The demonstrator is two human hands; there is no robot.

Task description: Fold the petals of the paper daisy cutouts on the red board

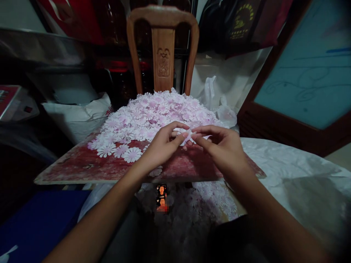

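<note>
Between my left hand (pixel 161 146) and my right hand (pixel 219 146), a small white-and-pink paper flower (pixel 186 136) is pinched and folded in the fingertips of both. Just beyond them lies a large heap of paper daisies (pixel 153 117), which my left fingers nearly touch. The heap rests on a worn, red-painted wooden board (pixel 87 170), and both my forearms cross the board's near edge. A few loose daisies (pixel 132 154) lie flat on the board to the left of my left hand.
More paper flowers (pixel 211 201) lie dim below the board, beside a small phone (pixel 161 197) showing an image. A carved wooden chair back (pixel 163 47) stands behind the heap. A white plastic bag (pixel 216 98) is behind the board's right side, and a white sheet (pixel 287 164) lies to the right.
</note>
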